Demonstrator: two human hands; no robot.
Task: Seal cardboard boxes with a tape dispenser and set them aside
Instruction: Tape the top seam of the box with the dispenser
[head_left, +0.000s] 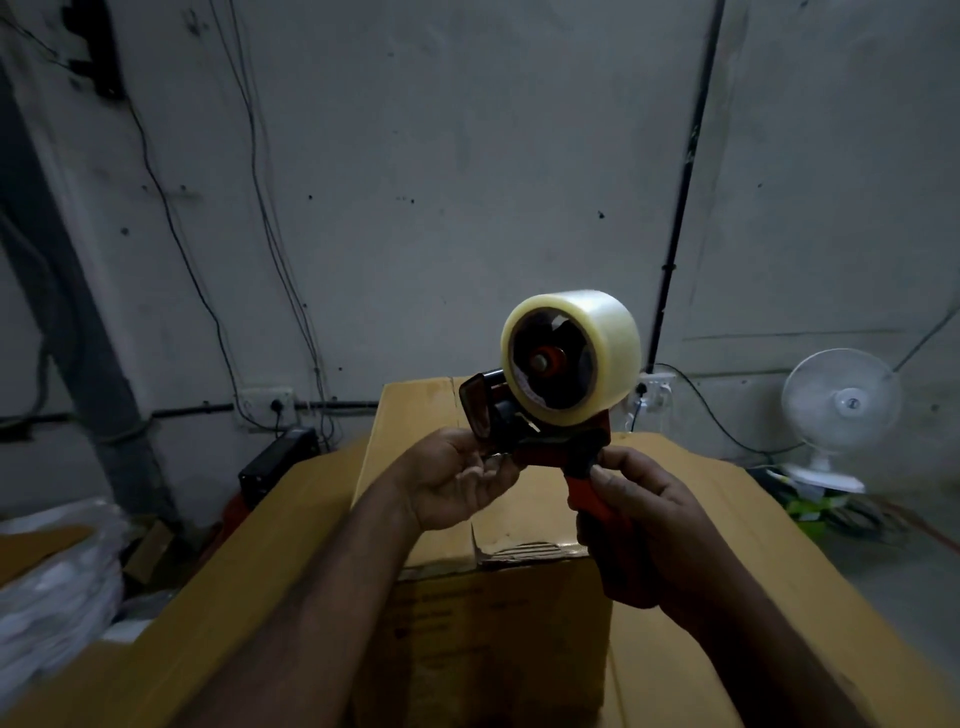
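The tape dispenser (540, 441) is being held in the air at the middle of the scene, just above the cardboard box (493, 623). Its long axis is running from the orange handle at near right to the black nose guard at far left, so the working end is pointing left and slightly up, away from the box top. The clear tape roll (571, 358) is sitting above that axis, its open core facing the viewer.

The right hand (639, 519) is wrapping the handle firmly, fingers curled round it and thumb lying along the top. The left hand (457, 483) is cupping the nose from below, palm up, and so is the nearer hand to the tape's outlet. In the dim light it cannot be told whether its fingertips are pinching a tape end or only touching the guard.

The box is lying directly below and nearer than the grip. Its far flap (415, 415) is standing upright behind the dispenser, and broad cardboard panels are spreading left and right. To begin a seal, the nose is likely needing to tip downward onto the box.

A white fan (841, 405) is standing at far right against the grey wall (467, 182).
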